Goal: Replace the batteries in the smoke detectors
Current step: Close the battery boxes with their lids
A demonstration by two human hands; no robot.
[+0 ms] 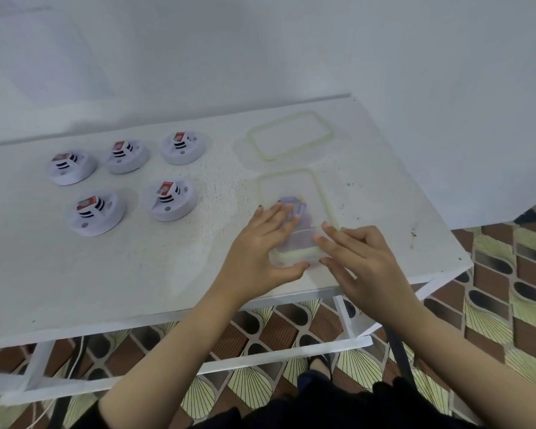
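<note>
Several round white smoke detectors point(171, 198) lie on the left half of the white table point(155, 274), each with a red battery point(165, 187) showing in its top. A clear plastic box point(294, 187) with a yellowish rim sits at the table's right, and purple-looking batteries point(297, 205) are blurred inside it. My left hand point(260, 243) lies over the box's near left part, thumb against its near end. My right hand point(359, 258) holds the box's near right corner between fingers and thumb.
A clear lid point(291, 134) with a yellowish seal lies flat behind the box, near the wall. The table's front edge and right corner are close to my hands. Below are the white table frame point(198, 363) and a patterned floor.
</note>
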